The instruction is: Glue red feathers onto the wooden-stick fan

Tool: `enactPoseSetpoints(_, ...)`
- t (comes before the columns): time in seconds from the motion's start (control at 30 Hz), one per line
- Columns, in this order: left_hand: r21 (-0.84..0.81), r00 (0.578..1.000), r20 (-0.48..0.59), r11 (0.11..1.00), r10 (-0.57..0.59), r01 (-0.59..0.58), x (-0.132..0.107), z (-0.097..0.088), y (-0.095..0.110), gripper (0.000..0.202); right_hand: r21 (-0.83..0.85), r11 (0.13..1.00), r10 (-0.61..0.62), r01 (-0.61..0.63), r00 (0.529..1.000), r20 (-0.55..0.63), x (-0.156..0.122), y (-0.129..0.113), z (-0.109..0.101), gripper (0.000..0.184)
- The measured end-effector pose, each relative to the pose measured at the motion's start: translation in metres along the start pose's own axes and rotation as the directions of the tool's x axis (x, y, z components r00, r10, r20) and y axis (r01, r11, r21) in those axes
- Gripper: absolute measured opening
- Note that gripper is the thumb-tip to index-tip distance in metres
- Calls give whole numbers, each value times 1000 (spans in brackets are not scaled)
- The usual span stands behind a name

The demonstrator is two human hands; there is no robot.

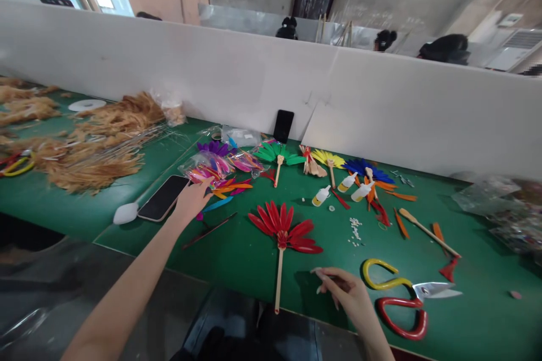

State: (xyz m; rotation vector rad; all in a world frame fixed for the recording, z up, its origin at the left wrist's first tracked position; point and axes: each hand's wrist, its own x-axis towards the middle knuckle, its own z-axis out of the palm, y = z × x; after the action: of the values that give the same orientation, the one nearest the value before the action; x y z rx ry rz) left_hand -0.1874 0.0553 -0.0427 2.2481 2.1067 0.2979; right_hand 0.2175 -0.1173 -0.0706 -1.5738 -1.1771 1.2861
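My left hand [193, 201] reaches to a pile of loose coloured feathers [231, 186], its fingers stretched out and touching the near edge. Bagged pink and orange feathers [212, 168] lie just beyond. Over the table's front edge, my right hand [342, 289] hovers with loosely bent fingers, tips apart, and nothing visible in them. Between the hands lies a red feather fan [282, 231] on a pale wooden stick, its feathers spread, the stick end at the table edge. Large scissors [409, 296] with yellow and red handles lie open to the right of my right hand.
Farther back lie green [278, 157], yellow [329, 161] and blue feather fans [367, 171], with glue bottles [322, 196] before them. Small white beads [354, 231] are scattered at centre right. A phone [164, 198] lies by my left forearm; brown fibres [88, 158] cover the left. A white partition [254, 73] closes the back.
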Motion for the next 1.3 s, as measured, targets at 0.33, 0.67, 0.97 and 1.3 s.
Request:
enactPoseSetpoints(0.33, -96, 998, -43, 995, -42, 38, 27, -13, 5, 38, 1, 1000, -1, 1, 1000, 24, 3, -2, 10, 53)
enactPoseSetpoints(0.67, -196, 992, 69, 977, 101, -86, 45, 19, 39, 21, 1, 998, 60, -60, 997, 37, 5, 6, 11, 47)
enactPoseSetpoints(0.97, -394, 990, 44, 913, 135, -107, 46, 9, 39, 10, 23, 1000, 13, -15, 998, 62, 6, 4, 11, 55)
enactPoseSetpoints(1.3, -660, 996, 72, 747, -42, 80, 43, 6, 37, 12, 18, 999, -30, 29, 998, 61, 4, 2, 11, 49)
